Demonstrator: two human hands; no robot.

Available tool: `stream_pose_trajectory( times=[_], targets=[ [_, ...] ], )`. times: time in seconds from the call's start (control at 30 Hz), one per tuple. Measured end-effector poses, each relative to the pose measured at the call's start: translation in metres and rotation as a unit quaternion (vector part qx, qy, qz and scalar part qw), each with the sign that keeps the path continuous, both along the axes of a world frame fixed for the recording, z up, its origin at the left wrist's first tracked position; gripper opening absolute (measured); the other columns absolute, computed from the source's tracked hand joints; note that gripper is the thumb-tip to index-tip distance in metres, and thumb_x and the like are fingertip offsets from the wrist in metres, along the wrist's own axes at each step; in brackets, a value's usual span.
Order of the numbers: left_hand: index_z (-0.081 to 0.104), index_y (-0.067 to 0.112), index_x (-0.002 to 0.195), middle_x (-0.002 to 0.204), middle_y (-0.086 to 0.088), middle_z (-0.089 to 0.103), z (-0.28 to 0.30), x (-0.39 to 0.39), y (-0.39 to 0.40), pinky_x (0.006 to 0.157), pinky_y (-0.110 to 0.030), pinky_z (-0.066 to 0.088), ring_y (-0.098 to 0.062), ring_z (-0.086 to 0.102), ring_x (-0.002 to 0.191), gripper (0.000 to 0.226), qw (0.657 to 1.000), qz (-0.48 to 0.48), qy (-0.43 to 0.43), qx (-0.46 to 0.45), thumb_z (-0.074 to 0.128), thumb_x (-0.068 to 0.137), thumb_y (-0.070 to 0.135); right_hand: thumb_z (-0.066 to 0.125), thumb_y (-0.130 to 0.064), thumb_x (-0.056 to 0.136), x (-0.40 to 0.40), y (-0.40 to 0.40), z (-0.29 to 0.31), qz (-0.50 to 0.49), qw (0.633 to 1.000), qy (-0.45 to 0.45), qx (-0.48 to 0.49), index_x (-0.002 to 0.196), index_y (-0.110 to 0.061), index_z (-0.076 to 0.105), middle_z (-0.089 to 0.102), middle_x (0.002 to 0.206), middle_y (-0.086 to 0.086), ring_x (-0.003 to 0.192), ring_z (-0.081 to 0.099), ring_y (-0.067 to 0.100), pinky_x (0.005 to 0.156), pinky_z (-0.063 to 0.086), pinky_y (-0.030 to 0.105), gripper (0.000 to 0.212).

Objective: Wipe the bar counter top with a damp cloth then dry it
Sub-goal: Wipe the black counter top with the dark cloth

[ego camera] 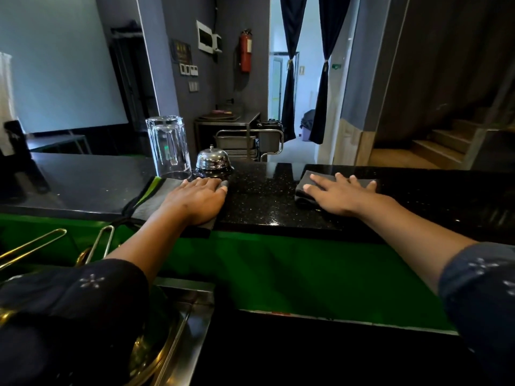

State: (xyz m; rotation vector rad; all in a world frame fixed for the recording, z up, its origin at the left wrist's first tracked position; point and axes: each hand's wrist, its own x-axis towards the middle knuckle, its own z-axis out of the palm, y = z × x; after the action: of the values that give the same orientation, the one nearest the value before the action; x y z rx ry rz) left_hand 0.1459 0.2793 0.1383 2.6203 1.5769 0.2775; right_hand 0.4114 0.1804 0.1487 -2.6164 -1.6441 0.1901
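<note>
My left hand (196,200) lies flat, fingers straight and together, pressing a grey cloth (152,200) with a green edge onto the counter (259,201). My right hand (338,195) lies flat with fingers spread on a second, folded grey cloth (303,188), well apart from the first. Neither hand pinches or grips; both only press down. I cannot tell which cloth is damp and which is dry.

Hazard 1: an upturned glass (168,147) stands just beyond my left fingertips, and a bell (213,161) stands just beside it. A forward or leftward stroke of the left cloth would likely strike either one. The glass could tip or slide on the polished top and fall.

Hazard 2: the near edge of the left cloth overhangs the counter lip. A pull toward me may drag it off into the sink area below.

Hazard 3: the surface under glass and bell stays unwiped unless both are lifted first.
</note>
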Motion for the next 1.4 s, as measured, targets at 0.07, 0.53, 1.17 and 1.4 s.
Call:
stream_pose_trajectory(
  times=[0.07, 0.53, 1.17, 1.4],
  targets=[
    [0.023, 0.025, 0.152, 0.159, -0.002, 0.021, 0.001, 0.0, -0.001, 0.117, -0.041, 0.004, -0.018, 0.015, 0.146, 0.057, 1.0, -0.005, 0.004, -0.003, 0.013, 0.101, 0.048, 0.01, -0.079, 0.087, -0.009, -0.006, 0.0, 0.019, 1.0, 0.003, -0.006, 0.15, -0.055, 0.005, -0.003, 0.165, 0.006, 0.15, -0.004, 0.036, 0.113, -0.009, 0.066, 0.067],
    [0.015, 0.025, 0.153, 0.161, -0.005, 0.008, 0.021, 0.072, -0.036, 0.118, -0.043, -0.003, -0.02, 0.002, 0.148, 0.062, 0.993, -0.108, -0.02, 0.031, 0.022, 0.099, 0.054, 0.007, -0.079, 0.087, -0.026, -0.035, -0.002, 0.057, 0.998, -0.001, 0.0, 0.148, -0.059, 0.006, -0.002, 0.166, 0.0, 0.151, -0.004, 0.031, 0.113, -0.008, 0.065, 0.064],
    [0.009, 0.021, 0.154, 0.161, -0.006, 0.0, -0.009, 0.081, -0.004, 0.118, -0.039, -0.001, -0.022, 0.0, 0.148, 0.063, 0.998, -0.042, 0.011, -0.045, 0.016, 0.098, 0.049, 0.013, -0.061, 0.098, -0.028, 0.076, -0.004, 0.025, 1.0, 0.005, 0.0, 0.156, -0.038, 0.002, -0.017, 0.163, 0.007, 0.15, -0.013, 0.032, 0.109, -0.013, 0.071, 0.063],
    [0.007, 0.022, 0.154, 0.161, -0.004, -0.001, -0.004, 0.075, -0.01, 0.118, -0.037, -0.001, -0.019, -0.001, 0.148, 0.063, 0.997, -0.062, 0.012, -0.047, 0.014, 0.099, 0.051, 0.008, -0.09, 0.078, 0.026, 0.103, -0.003, 0.071, 0.997, 0.012, 0.012, 0.153, -0.048, 0.011, 0.001, 0.165, -0.003, 0.151, 0.0, 0.03, 0.112, -0.008, 0.069, 0.086]
  ],
)
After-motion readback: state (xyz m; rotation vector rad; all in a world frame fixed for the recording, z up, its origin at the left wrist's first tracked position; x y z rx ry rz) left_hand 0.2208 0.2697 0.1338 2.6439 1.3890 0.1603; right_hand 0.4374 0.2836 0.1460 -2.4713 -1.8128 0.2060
